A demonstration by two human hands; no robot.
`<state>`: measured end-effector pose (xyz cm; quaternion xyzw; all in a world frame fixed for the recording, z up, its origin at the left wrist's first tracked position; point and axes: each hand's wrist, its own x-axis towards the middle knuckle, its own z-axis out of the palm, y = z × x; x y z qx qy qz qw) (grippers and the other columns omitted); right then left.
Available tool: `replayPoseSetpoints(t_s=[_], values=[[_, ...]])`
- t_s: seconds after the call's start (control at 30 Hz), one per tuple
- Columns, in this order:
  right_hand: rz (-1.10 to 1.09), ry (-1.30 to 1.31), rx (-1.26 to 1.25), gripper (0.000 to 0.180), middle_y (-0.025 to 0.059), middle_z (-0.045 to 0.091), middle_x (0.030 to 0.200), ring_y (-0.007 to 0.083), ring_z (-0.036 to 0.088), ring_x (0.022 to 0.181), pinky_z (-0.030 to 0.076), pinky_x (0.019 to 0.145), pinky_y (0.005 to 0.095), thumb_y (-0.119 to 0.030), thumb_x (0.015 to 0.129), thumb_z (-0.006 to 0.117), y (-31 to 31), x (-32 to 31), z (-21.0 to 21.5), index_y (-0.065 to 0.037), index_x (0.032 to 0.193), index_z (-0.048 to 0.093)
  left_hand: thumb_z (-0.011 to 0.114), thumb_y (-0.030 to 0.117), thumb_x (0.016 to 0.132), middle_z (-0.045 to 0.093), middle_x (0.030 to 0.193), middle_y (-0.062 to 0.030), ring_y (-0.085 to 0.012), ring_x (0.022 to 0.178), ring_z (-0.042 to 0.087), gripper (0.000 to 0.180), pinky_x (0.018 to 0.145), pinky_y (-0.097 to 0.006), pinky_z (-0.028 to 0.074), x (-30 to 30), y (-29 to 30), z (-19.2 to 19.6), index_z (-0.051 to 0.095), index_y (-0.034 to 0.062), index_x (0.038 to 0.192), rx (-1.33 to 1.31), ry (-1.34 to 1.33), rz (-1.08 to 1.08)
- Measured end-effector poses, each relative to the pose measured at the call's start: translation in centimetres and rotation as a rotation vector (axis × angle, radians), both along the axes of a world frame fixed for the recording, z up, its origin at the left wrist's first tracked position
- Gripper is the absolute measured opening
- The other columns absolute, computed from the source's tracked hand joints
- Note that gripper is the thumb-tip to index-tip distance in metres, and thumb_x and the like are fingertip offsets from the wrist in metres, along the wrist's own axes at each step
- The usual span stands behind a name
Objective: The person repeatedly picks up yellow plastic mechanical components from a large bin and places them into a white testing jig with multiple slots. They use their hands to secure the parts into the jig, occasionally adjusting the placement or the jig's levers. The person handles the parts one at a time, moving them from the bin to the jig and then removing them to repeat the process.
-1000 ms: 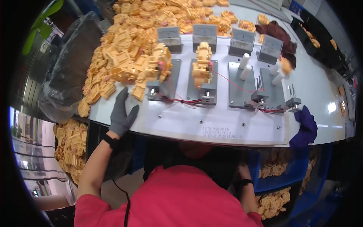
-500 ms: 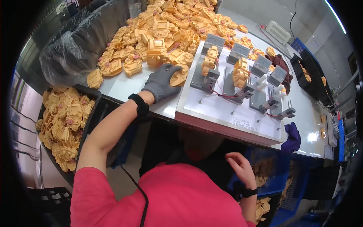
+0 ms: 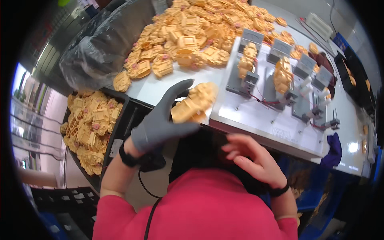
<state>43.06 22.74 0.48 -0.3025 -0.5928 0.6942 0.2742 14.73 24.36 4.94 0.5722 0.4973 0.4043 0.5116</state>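
Note:
My left hand (image 3: 158,124), in a grey glove, holds a yellow plastic housing (image 3: 195,103) between its thumb and fingers, above the near edge of the table. The housing is slightly blurred. My bare right hand (image 3: 254,160) is in front of my body, below the edge of a test fixture (image 3: 260,124); its fingers are apart, nothing is in them, and they are somewhat smeared. Two similar yellow housings, a left one (image 3: 247,60) and a right one (image 3: 282,75), sit upright on the fixture's grey mounts, below small meters.
A large heap of yellow housings (image 3: 192,32) covers the back of the table. A black crate (image 3: 105,160) full of them stands at the left, near a plastic-lined bin (image 3: 104,48). A purple cloth (image 3: 333,150) lies by the fixture's right corner. Black trays (image 3: 346,76) are far right.
My left hand has lifted the yellow housing off the table and brought it nearer my body. My right hand has moved up and leftward toward it. The view has shifted.

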Motion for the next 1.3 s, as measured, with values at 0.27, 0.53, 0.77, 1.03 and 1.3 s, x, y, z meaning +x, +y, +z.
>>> replayPoseSetpoints(t_s=[0.27, 0.53, 0.77, 1.03, 1.3], values=[[-0.343, 0.340, 0.037, 0.055, 0.0062, 0.050, 0.132, 0.0115, 0.053, 0.112, 0.046, 0.094, 0.0291, -0.021, 0.101, 0.054, 1.1, 1.8, 2.5, 0.000, 0.145, 0.029, 0.087, 0.023, 0.064, 0.039, 0.145, -0.0201, -0.0335, 0.134, 0.042, 0.101, 0.108, -0.041, 0.038, 10.8, 1.2, 2.9, 0.034, 0.0012, 0.147, 0.659, 0.628, -0.235], [-0.814, -0.445, 0.872, 0.055, 0.0190, 0.064, 0.110, 0.0348, 0.064, 0.097, 0.053, 0.080, 0.0378, -0.012, 0.083, 0.074, -0.1, 7.2, 3.8, 0.000, 0.131, 0.050, 0.084, 0.026, 0.073, 0.046, 0.137, -0.0095, -0.0199, 0.113, 0.055, 0.093, 0.094, -0.033, 0.049, 18.5, 2.7, 4.6, 0.034, 0.0082, 0.149, 0.510, 0.280, -0.368], [-0.841, -0.195, 0.946, 0.059, 0.0116, 0.062, 0.114, 0.0227, 0.062, 0.086, 0.052, 0.078, 0.0330, -0.011, 0.076, 0.081, 0.3, 9.4, 4.6, -0.005, 0.129, 0.056, 0.071, 0.015, 0.086, 0.055, 0.121, -0.0076, -0.0196, 0.110, 0.059, 0.055, 0.091, -0.035, 0.052, 17.7, 6.8, 7.7, 0.046, 0.0081, 0.134, -0.164, -0.382, -0.365], [-1.107, -0.195, 0.748, 0.028, 0.0108, 0.061, 0.100, 0.0219, 0.060, 0.088, 0.049, 0.080, 0.0324, -0.008, 0.090, 0.066, 4.1, 11.0, -0.4, -0.003, 0.117, 0.060, 0.052, 0.033, 0.098, 0.066, 0.104, -0.0046, -0.0185, 0.092, 0.060, 0.029, 0.091, -0.033, 0.048, 17.7, 20.0, 9.7, 0.060, 0.0102, 0.114, -0.381, -0.301, -0.582], [-1.052, -0.163, 0.860, 0.027, 0.0099, 0.063, 0.099, 0.0205, 0.061, 0.085, 0.050, 0.079, 0.0319, -0.005, 0.087, 0.068, 4.0, 12.1, -0.6, -0.004, 0.113, 0.061, 0.057, 0.035, 0.092, 0.058, 0.126, -0.0104, -0.0215, 0.117, 0.054, 0.048, 0.108, -0.034, 0.039, 21.2, 24.2, 9.1, 0.050, 0.0101, 0.132, -0.500, -0.244, -0.519]])
